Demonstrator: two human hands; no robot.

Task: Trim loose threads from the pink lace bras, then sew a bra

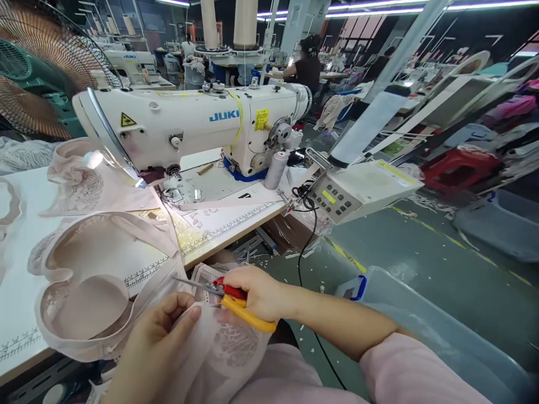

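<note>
My right hand [263,292] is closed round scissors [249,315] with an orange-yellow handle and a red part near the pivot. Their blades point left, over the pale pink cloth at the table's front edge. Between the thumb and fingers of my left hand [162,331] the edge of a pale pink bra [236,345] with a lace panel is pinched; it hangs over my lap, just below the scissors. To the left, another part of pale pink bra work with moulded cups [90,300] lies on the table, and whether it joins the held piece I cannot tell.
A white sewing machine [189,115] stands on the table [236,227], whose front edge carries a printed ruler. Right of it are a thread cone [277,170] and a control box [357,188]. A plastic bin [425,314] sits on the floor. A fan [37,67] is at far left.
</note>
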